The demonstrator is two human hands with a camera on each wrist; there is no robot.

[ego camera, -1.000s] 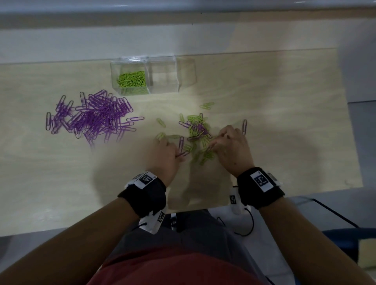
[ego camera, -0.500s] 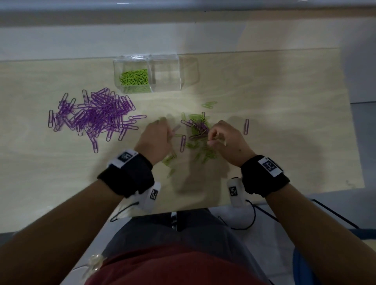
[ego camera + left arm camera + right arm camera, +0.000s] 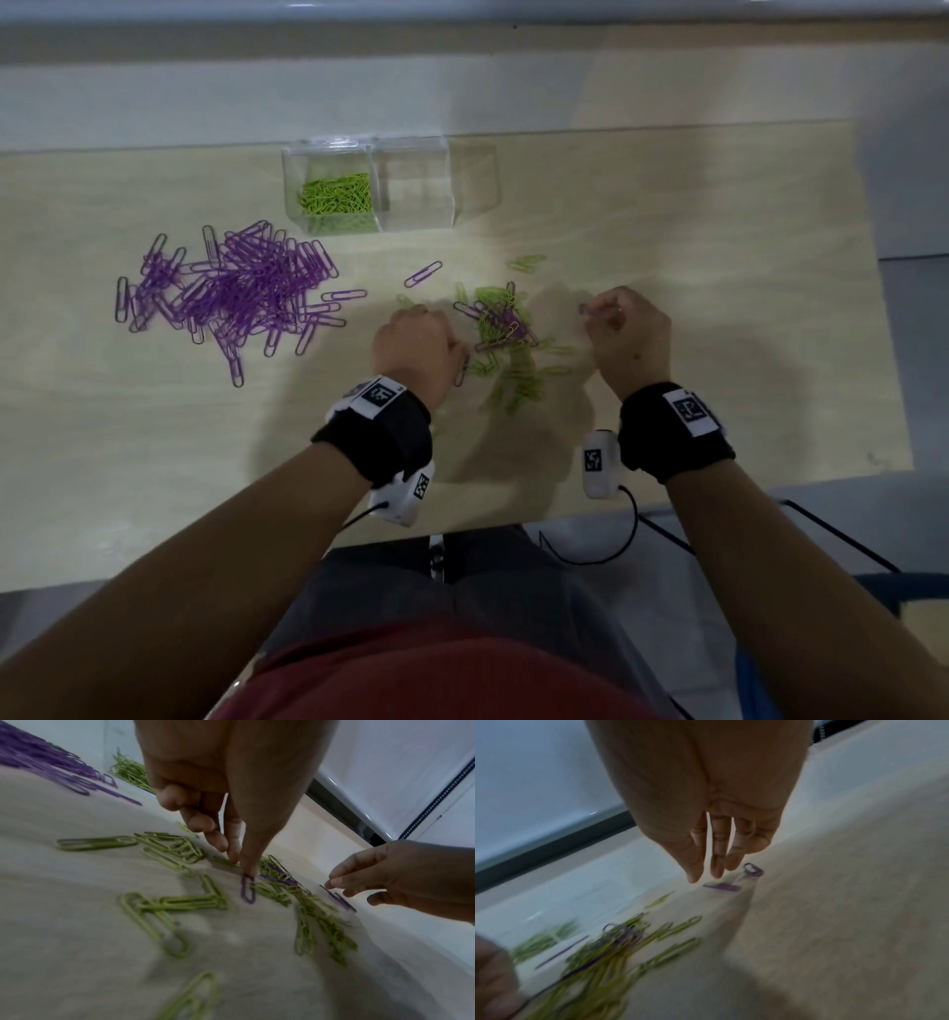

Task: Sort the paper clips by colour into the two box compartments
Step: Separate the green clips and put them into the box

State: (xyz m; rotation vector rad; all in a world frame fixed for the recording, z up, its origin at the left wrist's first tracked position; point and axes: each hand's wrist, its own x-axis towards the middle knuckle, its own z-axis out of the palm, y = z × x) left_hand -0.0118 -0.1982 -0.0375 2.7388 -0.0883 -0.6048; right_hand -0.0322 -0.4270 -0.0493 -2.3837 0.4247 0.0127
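A clear two-compartment box [image 3: 464,180] stands at the table's far side; its left compartment holds green clips [image 3: 336,198], and its right compartment [image 3: 416,190] looks empty. A mixed heap of green and purple clips [image 3: 506,334] lies between my hands. My left hand [image 3: 418,344] pinches the end of a purple clip [image 3: 248,891] with thumb and forefinger at the heap's left edge. Right of the heap, my right hand [image 3: 626,334] reaches down with fairly straight fingers [image 3: 717,866]. Its tips are at a lone purple clip [image 3: 722,886] lying on the table.
A large pile of purple clips [image 3: 231,293] lies on the pale wooden table [image 3: 719,257] to the left. One purple clip [image 3: 422,274] lies alone between that pile and the heap. A pair of green clips [image 3: 526,262] lies behind the heap. A wall runs behind the table.
My right hand has moved right, away from the mixed heap, to the lone purple clip. My left hand has shifted forward and now pinches a purple clip at the heap's left edge.
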